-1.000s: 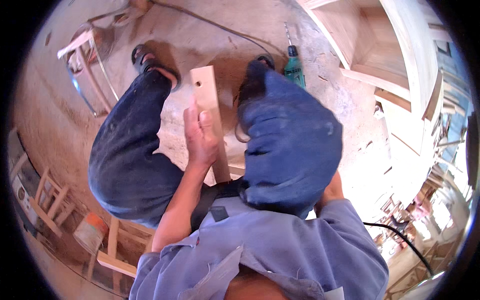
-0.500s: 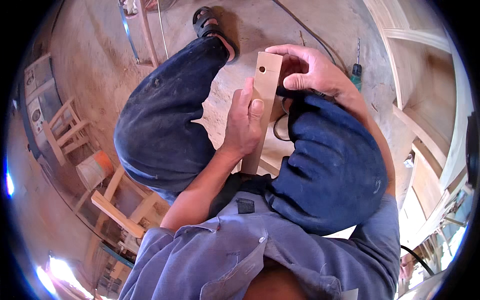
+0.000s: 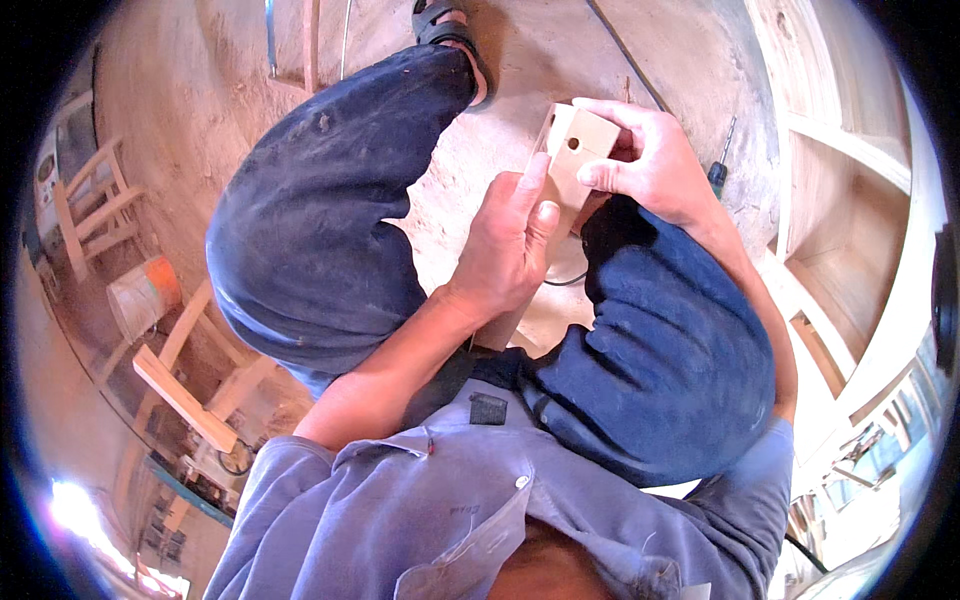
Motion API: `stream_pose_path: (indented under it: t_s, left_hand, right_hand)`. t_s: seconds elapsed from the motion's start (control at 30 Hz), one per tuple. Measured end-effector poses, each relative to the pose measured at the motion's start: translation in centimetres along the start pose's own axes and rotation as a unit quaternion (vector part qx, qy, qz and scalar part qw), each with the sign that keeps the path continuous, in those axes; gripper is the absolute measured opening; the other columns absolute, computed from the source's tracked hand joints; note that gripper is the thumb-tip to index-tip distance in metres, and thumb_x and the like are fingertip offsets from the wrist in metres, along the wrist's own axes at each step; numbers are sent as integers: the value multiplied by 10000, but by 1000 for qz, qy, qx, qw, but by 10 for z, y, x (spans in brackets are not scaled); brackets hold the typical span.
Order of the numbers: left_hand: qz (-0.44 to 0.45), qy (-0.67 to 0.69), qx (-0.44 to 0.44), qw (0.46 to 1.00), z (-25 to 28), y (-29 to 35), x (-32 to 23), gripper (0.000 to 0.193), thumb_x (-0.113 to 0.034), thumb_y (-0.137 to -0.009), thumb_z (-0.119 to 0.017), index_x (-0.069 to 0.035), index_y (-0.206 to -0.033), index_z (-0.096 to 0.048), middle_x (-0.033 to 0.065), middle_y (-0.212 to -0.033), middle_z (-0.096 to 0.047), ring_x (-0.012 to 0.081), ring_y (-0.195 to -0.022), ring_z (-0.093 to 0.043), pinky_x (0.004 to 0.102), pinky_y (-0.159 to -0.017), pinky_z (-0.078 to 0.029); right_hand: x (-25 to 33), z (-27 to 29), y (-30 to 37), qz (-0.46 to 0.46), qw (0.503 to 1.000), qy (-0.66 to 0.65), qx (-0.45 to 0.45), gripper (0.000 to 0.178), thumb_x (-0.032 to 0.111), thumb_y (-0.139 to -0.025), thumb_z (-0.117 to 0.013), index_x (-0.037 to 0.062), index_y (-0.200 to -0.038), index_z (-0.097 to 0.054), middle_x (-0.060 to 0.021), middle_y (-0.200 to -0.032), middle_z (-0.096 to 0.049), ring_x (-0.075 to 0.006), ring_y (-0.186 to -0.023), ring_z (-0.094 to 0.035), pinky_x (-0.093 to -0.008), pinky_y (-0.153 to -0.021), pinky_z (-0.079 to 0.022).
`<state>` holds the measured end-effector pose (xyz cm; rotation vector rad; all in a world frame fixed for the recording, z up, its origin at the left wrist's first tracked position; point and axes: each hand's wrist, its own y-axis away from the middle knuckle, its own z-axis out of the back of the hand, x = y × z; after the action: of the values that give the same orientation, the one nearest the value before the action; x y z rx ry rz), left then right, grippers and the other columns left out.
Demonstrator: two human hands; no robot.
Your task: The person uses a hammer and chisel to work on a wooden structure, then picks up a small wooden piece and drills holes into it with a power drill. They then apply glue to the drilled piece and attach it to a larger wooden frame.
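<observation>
Squared bar of pale wood (image 3: pixel 569 190), bored with a round, dark hole near its far end; held aslant, left of the right trouser leg (image 3: pixel 680 340).

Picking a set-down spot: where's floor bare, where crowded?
Bare: floor between the left trouser leg and far-left wooden frame; also between cord and drill. Crowded: mid-view, left grip and right grip on the wooden bar; lower left, bucket and slats.

Head-worn fisheye view downward over both hands (image 3: pixel 503 240)
</observation>
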<state>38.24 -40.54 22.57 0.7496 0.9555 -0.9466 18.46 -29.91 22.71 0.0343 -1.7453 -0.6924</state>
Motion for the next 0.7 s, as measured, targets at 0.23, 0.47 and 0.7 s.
stream_pose_path:
  t_s: [0.23,0.47,0.7]
  left_hand:
    - [2,-18,11,1000,2,1,-1,504,-106,-990,-539,44,-1457,-424,218,-1040,-519,384,-951,-531,445,-867,-471]
    - [-2,-2,6,1000,3,-2,3,503,-107,-992,-526,40,-1462,-423,226,-1088,-514,383,-998,-511,451,-903,-449]
    - [15,5,20,1000,9,-1,5,468,-121,-1030,-479,47,-1462,-411,217,-1115,-536,369,-1024,-530,429,-945,-438]
  right_hand:
    - [-3,1,1,1,1000,-17,1,683,56,-800,-830,-71,-1394,-516,-128,-1106,-703,-165,-959,-682,-310,-787,-583]
    - [5,-2,1,-24,1000,-19,0,734,90,-818,-831,-71,-1436,-469,-139,-1138,-691,-188,-990,-680,-342,-790,-605]
    - [7,-9,1,-29,998,-49,-12,852,278,-811,-863,-71,-1463,-441,-111,-1123,-684,-131,-924,-659,-253,-738,-559]
